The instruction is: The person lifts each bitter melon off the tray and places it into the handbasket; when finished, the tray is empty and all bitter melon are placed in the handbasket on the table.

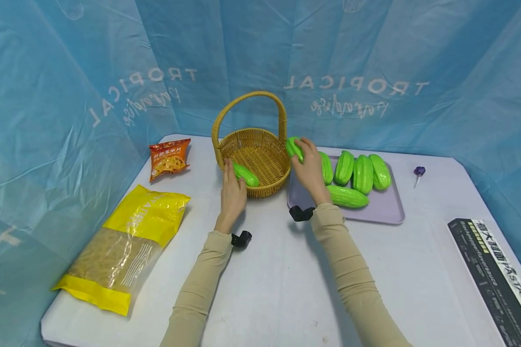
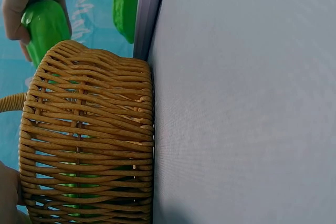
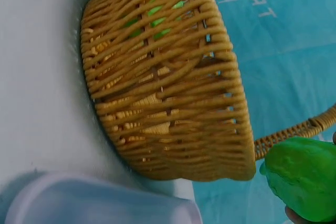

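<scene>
green and ribbed, one vegetable [image 1: 293,148] is gripped in the right hand [image 1: 310,168], beside the wicker basket [image 1: 265,192] at its two o'clock in the head view; the left hand [image 1: 233,193], fingers straight, touches the rim at seven, near a second vegetable [image 1: 245,175] lying inside; farther out, a lilac tray [image 1: 390,215] of more vegetables sits past three, an orange packet [image 1: 169,157] at nine

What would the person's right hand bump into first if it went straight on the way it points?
Probably the basket handle. The right hand points forward and left, so the green vegetable it grips would likely touch first. Depth is unclear; it might miss and meet the curtain.
</scene>
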A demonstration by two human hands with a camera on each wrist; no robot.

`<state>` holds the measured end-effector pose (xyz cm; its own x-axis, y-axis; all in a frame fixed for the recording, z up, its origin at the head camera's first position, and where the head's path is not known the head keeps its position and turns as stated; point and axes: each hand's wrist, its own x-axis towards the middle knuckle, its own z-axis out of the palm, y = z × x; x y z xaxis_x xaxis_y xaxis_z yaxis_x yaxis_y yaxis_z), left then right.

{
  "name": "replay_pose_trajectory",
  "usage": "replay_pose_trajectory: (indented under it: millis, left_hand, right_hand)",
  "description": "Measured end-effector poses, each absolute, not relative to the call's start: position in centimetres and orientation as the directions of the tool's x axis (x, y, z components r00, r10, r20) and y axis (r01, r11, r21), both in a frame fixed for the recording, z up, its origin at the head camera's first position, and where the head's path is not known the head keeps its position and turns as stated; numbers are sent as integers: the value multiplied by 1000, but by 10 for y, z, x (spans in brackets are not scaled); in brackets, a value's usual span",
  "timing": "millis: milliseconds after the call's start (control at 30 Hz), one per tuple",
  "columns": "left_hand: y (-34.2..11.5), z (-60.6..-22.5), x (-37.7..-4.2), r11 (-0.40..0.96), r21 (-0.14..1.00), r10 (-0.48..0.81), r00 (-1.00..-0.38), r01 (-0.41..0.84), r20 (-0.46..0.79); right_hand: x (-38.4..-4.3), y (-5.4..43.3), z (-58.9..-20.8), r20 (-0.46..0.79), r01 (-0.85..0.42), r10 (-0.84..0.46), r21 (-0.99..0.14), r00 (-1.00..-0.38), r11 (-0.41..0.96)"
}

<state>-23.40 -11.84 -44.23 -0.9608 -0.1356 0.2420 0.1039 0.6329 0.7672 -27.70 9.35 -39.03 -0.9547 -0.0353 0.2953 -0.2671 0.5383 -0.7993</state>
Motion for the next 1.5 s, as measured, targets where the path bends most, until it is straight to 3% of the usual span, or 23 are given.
replay_pose_trajectory:
  millis: [700, 1500]
  left_hand:
    - [-121, -442, -235, 652, 752, -141, -959, 97, 246]
    - [-118, -444, -235, 651, 752, -147, -954, 106, 262]
  right_hand:
    - [-272, 80, -383, 321, -273, -4, -797, -947, 539]
    - [-295, 42, -387, 279, -302, -123, -802, -952, 515]
